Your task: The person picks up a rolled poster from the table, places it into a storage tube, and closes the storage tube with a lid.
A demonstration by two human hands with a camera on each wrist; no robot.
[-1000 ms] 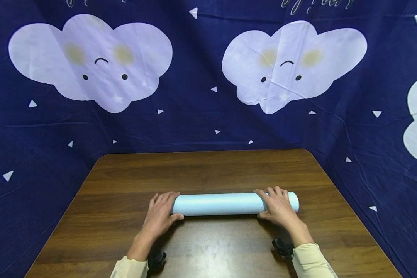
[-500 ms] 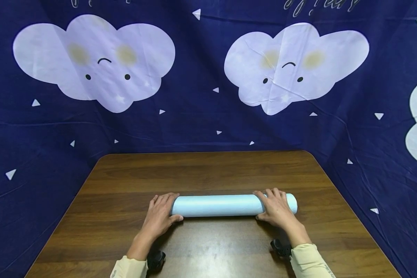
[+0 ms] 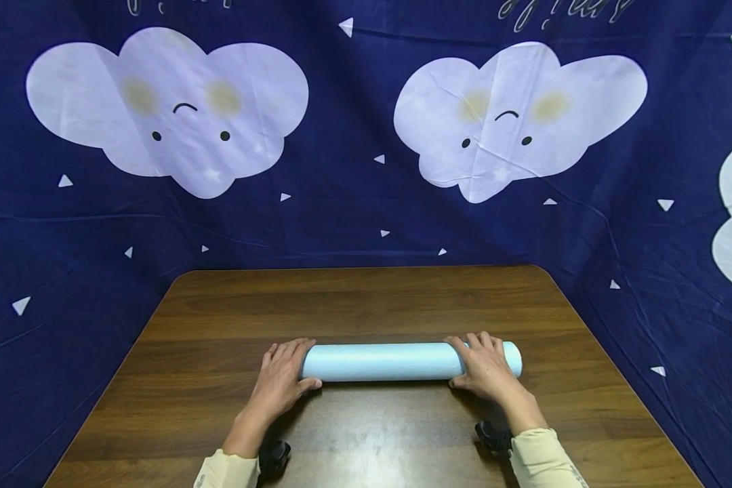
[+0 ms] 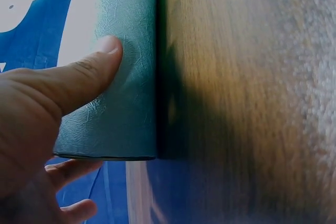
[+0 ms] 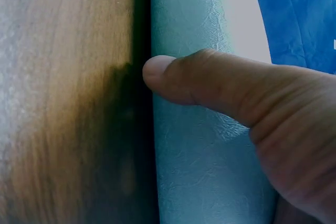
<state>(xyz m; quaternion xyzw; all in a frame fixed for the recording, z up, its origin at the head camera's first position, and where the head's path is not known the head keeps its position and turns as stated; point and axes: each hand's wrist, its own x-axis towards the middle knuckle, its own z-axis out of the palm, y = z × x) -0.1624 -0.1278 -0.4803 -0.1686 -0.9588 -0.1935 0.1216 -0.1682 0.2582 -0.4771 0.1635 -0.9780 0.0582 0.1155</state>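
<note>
A long light blue roll (image 3: 384, 362) with a finely crinkled surface lies crosswise on the wooden table (image 3: 366, 305). My left hand (image 3: 282, 379) holds its left end, the thumb on the near side and fingers over the far side. In the left wrist view that thumb presses on the roll (image 4: 126, 124) just above its dark-edged end. Close to the right end, my right hand (image 3: 484, 366) grips it from above. Its thumb (image 5: 194, 80) lies across the near side in the right wrist view, while its other fingers are mostly hidden behind the roll.
A dark blue cloth (image 3: 341, 224) printed with white clouds hangs behind and beside the table. Black wrist devices (image 3: 274, 457) sit under both forearms, below pale yellow sleeves (image 3: 545, 457).
The head view has shifted slightly. Both hands keep their hold on the roll, which stays in nearly the same place.
</note>
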